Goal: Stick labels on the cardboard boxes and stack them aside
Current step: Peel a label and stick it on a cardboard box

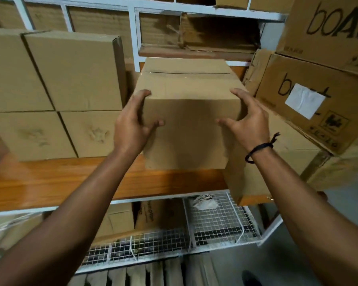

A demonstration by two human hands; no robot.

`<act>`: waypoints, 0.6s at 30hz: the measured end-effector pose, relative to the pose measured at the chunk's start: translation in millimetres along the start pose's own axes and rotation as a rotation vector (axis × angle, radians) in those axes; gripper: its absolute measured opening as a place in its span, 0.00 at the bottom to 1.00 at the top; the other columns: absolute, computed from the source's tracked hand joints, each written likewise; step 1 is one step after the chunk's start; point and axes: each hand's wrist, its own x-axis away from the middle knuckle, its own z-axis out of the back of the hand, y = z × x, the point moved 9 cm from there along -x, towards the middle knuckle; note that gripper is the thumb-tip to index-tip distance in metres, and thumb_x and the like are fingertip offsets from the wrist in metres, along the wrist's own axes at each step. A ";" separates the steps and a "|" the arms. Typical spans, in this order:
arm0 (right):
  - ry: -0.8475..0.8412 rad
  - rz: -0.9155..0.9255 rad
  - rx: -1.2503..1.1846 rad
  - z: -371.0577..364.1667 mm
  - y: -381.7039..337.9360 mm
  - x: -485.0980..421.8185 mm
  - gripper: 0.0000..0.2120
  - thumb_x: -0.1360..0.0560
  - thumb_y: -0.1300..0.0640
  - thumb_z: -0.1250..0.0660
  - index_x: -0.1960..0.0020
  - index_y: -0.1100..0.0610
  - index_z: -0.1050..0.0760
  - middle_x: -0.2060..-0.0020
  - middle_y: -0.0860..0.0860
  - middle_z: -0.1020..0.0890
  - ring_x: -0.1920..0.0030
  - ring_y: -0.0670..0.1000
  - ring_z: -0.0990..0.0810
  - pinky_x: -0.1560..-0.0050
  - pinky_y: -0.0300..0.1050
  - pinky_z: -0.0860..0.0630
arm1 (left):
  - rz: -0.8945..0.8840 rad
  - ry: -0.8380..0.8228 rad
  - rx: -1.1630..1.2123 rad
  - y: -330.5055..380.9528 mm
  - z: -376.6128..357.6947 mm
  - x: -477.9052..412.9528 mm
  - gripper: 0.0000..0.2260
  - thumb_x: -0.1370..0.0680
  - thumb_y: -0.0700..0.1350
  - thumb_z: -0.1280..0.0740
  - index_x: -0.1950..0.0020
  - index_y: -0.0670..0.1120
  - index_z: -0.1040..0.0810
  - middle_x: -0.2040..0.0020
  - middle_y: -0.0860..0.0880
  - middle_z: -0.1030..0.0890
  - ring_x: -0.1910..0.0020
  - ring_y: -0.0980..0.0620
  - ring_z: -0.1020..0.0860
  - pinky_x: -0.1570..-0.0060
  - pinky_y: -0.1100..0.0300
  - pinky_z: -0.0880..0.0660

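Observation:
A plain brown cardboard box [186, 112] is held up in front of the shelf, just above the wooden shelf board [50, 182]. My left hand [132, 124] grips its left near edge, thumb on the front face and fingers over the top. My right hand [248, 120] grips the right near edge the same way. No label shows on the faces I can see. To the right, a printed box [318, 108] carries a white label [304, 100].
Several plain boxes [70, 79] are stacked on the shelf at left. Printed boxes [329, 23] pile up at right, with another plain box [277, 162] under them. White wire baskets [215, 223] hang below the shelf. A white metal rack frame [136, 38] stands behind.

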 end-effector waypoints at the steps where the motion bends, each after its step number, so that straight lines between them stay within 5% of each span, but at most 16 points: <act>1: 0.002 0.016 -0.006 0.0 -4.7 12.5 0.35 0.37 0.55 0.20 0.32 0.51 0.28 0.37 0.42 0.27 0.37 0.40 0.33 0.35 0.35 0.33 | 0.013 -0.002 0.010 0.5 9.4 11.0 0.31 0.30 0.48 0.22 0.32 0.56 0.32 0.34 0.57 0.27 0.39 0.50 0.25 0.46 0.45 0.21; 15: -0.169 -0.023 -0.065 -138.8 -40.4 140.6 0.34 0.36 0.54 0.20 0.32 0.50 0.28 0.37 0.51 0.24 0.39 0.48 0.27 0.41 0.41 0.28 | 0.185 -0.051 -0.092 -107.1 123.3 129.5 0.30 0.31 0.45 0.22 0.32 0.51 0.28 0.36 0.51 0.24 0.43 0.55 0.26 0.47 0.54 0.23; 18: -0.208 -0.046 -0.045 -187.7 -46.5 162.4 0.35 0.35 0.54 0.20 0.31 0.48 0.29 0.35 0.53 0.25 0.35 0.53 0.27 0.38 0.52 0.26 | 0.233 -0.080 -0.118 -144.6 148.7 140.4 0.29 0.30 0.46 0.22 0.31 0.52 0.28 0.38 0.54 0.25 0.45 0.56 0.27 0.48 0.55 0.24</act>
